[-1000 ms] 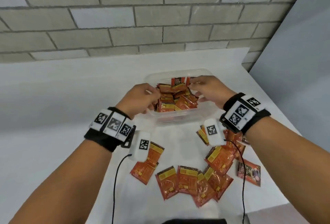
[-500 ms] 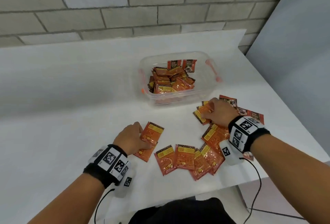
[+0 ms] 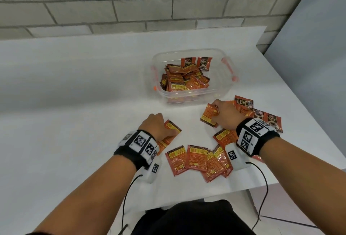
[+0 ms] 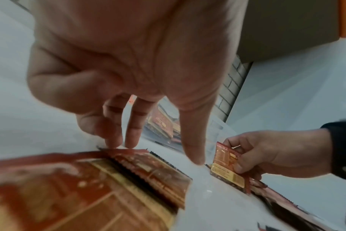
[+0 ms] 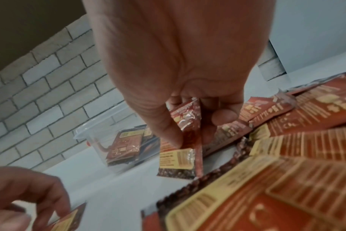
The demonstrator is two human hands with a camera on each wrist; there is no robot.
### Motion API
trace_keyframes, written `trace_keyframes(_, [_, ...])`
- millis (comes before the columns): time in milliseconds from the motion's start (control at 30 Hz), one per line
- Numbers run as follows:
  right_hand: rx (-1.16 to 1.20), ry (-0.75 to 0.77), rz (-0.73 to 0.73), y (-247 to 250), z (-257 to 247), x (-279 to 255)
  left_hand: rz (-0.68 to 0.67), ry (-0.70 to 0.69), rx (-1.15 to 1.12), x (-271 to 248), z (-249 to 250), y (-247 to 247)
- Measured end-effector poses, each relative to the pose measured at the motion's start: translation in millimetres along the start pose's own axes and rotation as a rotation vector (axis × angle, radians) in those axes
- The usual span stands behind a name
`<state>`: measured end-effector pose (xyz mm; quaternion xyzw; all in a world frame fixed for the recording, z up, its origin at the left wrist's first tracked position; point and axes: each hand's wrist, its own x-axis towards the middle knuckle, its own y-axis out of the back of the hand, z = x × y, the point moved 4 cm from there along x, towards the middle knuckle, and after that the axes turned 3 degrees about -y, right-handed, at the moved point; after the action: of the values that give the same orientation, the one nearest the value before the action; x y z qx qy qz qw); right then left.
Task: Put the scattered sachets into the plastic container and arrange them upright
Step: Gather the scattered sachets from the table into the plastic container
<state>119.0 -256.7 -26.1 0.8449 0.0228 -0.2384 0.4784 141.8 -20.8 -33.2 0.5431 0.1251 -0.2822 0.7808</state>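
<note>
- Loose sachets [image 3: 196,158] fan across the white table [image 3: 74,113] at lower centre; others lie jumbled, two upright, in the plastic container [image 3: 219,92] above them.
- Gathering appears to be the step in hand; next, each pick needs carrying to the container and standing on edge.
- The right hand [image 3: 224,115], right of centre, pinches a small sachet bundle [image 5: 186,128] between thumb and fingers.
- The left hand [image 3: 159,128] reaches down, fingertips [image 4: 113,140] touching a flat sachet [image 3: 173,128], not gripping.

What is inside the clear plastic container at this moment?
The plastic container holds a loose heap of orange sachets, mostly lying tilted or flat; two sachets stand upright at the far wall. Its bottom under the heap is covered.
</note>
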Motion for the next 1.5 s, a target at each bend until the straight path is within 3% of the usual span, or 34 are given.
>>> trace_keyframes(167, [0.143,-0.052,0.086,12.6,8.1,-0.3,-0.051,-0.018,0.082,9.4,9.6,-0.6])
trace_keyframes(300, [0.224,-0.126,0.179,29.7,23.6,2.8,-0.041,-0.038,-0.034,13.3,12.0,4.2])
trace_keyframes(367, [0.191,-0.130,0.151,31.3,28.1,6.4,0.005,-0.061,-0.177,15.4,10.9,12.0])
trace_keyframes(467, [0.053,-0.117,0.053,26.7,29.4,12.0,-0.046,-0.113,-0.461,15.4,1.6,21.1])
trace_keyframes(567, [-0.084,-0.115,-0.044,19.5,27.1,16.8,-0.025,-0.087,-0.626,8.2,-17.3,29.6])
trace_keyframes(700, [-0.292,-0.096,-0.003,13.2,23.0,21.3,-0.033,0.036,-0.539,-5.0,-47.5,22.7])
trace_keyframes(833, [-0.358,-0.037,0.086,11.9,15.6,20.1,-0.135,0.043,-0.382,-15.0,-66.0,8.0])
trace_keyframes(1067, [-0.031,0.025,0.028,18.5,19.6,11.4,-0.104,-0.068,-0.150,-14.3,-61.7,-0.3])
trace_keyframes(1267, [0.299,-0.074,0.136,49.9,48.5,6.0,-0.102,-0.077,0.027,-9.2,-53.8,-4.5])
trace_keyframes(1400, [0.374,-0.075,0.106,58.0,55.7,-6.8,-0.088,-0.085,0.029,-3.7,-44.3,-5.7])
trace_keyframes(1500, [0.347,-0.052,0.041,55.7,54.5,-16.7,-0.120,-0.122,-0.102,-1.3,-35.0,-8.4])
